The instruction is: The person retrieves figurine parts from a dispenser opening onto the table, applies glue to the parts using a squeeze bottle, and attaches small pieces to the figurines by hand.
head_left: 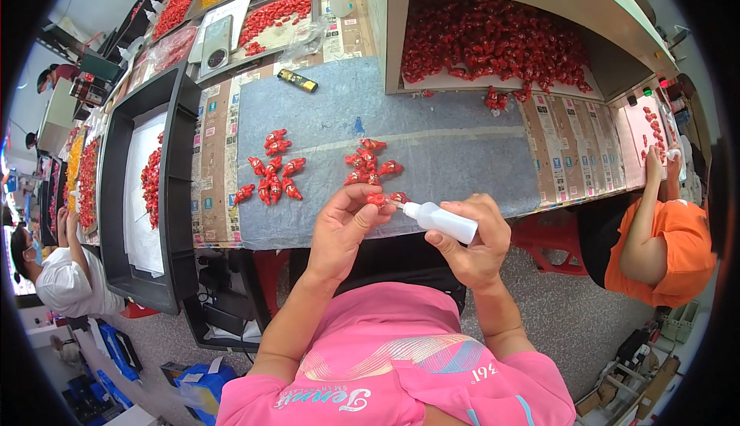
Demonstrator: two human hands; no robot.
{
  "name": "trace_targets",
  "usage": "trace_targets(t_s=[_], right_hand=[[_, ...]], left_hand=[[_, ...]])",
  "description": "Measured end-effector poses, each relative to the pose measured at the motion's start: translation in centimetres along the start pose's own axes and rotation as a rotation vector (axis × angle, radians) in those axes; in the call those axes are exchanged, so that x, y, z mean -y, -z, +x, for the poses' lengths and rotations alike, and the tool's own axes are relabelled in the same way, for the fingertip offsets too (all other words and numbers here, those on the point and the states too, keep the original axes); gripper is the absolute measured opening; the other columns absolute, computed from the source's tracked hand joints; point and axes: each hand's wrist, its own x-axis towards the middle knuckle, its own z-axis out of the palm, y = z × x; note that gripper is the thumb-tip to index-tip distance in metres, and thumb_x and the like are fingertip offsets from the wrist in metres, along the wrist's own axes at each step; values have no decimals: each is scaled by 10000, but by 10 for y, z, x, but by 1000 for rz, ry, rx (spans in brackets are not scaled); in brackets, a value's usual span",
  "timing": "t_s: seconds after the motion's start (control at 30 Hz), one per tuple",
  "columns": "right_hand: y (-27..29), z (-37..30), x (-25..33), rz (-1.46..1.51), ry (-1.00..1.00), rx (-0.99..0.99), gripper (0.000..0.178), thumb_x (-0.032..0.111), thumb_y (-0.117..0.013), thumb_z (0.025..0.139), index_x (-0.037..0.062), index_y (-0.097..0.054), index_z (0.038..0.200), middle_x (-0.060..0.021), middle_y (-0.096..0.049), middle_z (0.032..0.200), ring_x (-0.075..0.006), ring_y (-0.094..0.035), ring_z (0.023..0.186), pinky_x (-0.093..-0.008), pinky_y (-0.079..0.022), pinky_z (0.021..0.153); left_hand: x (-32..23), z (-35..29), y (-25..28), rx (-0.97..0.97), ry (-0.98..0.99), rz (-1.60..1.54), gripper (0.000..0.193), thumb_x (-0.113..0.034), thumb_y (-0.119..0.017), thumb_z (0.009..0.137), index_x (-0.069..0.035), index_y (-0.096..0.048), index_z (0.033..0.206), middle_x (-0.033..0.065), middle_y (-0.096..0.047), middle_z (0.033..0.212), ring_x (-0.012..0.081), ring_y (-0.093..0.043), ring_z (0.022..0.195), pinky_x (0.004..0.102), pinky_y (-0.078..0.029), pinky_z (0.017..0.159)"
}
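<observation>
Between the thumb and fingers of my left hand (339, 226) is a small red figurine (375, 199), held above the front edge of the blue-grey mat (324, 118). My right hand (482, 241) grips a white squeeze bottle (445, 222), tilted so its thin nozzle meets or nearly meets the figurine; actual contact is too small to tell. Just beyond my fingers lies another red piece (399, 196). Two loose groups of red figurines rest on the mat, a left group (271, 181) and a middle group (368, 162).
A black and gold tube (297, 80) lies on the mat. At the back right, an open-fronted box (395, 41) holds heaped red figurines. A black tray (182, 125) stands left, near a phone (218, 41) and a metal tray (314, 10). Co-workers sit at both sides.
</observation>
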Motion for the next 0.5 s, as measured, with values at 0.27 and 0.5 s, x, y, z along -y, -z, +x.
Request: trace_targets(t_s=[0.27, 0.5], right_hand=[[0, -1, -1, 3, 6, -4, 375, 168, -847, 664, 38, -663, 964, -97, -658, 844, -189, -601, 682, -288, -485, 585], [1, -2, -1, 6, 3, -6, 365, 156, -842, 668, 39, -664, 964, -94, -668, 849, -187, -592, 674, -287, -478, 582]], left_hand=[[-1, 0, -1, -5, 6, 13, 245, -105, -589, 926, -6, -543, 1145, 123, -637, 1085, 189, -628, 1000, 301, -506, 870], [1, 0, 0, -2, 12, -1, 252, -112, -599, 921, -8, -546, 1145, 119, -639, 1078, 182, -624, 986, 308, -499, 886]])
